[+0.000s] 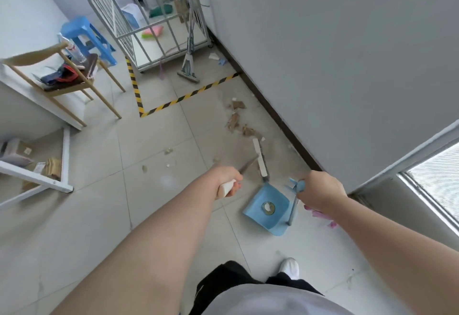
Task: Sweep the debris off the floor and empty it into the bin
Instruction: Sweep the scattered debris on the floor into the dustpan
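Debris (234, 121): torn brown scraps, loose on floor (154, 136).

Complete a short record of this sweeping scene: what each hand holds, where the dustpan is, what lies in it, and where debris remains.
Left side: left hand grips the white grip of the long-handled broom
Right side: right hand grips the handle of the blue plastic dustpan
Dustpan position: on the pale tiled floor, broom head near its mouth
Dustpan contents: one round greenish item with a white scrap
Debris remaining: brown torn scraps by the dark skirting; small bits on open tiles
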`<state>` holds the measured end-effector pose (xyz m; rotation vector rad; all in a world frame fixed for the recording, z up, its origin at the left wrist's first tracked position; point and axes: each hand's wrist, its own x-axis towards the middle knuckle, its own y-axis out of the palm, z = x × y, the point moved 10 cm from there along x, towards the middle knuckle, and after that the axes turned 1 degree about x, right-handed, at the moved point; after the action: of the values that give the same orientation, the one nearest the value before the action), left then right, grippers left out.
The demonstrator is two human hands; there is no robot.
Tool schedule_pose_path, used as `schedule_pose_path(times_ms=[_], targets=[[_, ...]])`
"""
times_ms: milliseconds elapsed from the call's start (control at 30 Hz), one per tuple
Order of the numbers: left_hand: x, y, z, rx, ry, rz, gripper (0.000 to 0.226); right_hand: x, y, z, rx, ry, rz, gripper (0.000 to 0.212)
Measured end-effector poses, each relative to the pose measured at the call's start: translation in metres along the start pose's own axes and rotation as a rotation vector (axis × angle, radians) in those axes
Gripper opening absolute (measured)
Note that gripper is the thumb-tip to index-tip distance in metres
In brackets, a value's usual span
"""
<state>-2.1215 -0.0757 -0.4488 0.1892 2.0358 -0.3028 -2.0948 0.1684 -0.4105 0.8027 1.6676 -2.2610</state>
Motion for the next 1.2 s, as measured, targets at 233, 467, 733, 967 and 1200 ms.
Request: schedule_pose_path(times_ms=[233, 467, 733, 967, 1200], targets=[[0.055, 0.034, -0.082, 0.149, 0.030, 0.060, 0.011, 0.040, -0.024, -0.017, 0.032, 0.105, 0.020, 0.015], [0.125, 0.022, -0.155, 0.207, 0.035, 0.092, 0.010, 0.093, -0.057, -0.001, 0.118, 0.207, 0.049, 0.018], [0.180, -0.051, -0.212, 0.150, -0.034, 0.086, 0.020, 0.150, -0.072, 0.022, 0.206, 0.277, 0.052, 0.019], [0.173, -0.096, -0.213, -0.077, -0.101, 0.022, 0.019, 0.199, -0.081, 0.057, 0.093, 0.147, 0.070, 0.010], [0.133, -0.112, -0.148, -0.344, -0.208, -0.044, 0.007, 0.220, -0.095, 0.085, -0.098, -0.032, 0.073, 0.013]])
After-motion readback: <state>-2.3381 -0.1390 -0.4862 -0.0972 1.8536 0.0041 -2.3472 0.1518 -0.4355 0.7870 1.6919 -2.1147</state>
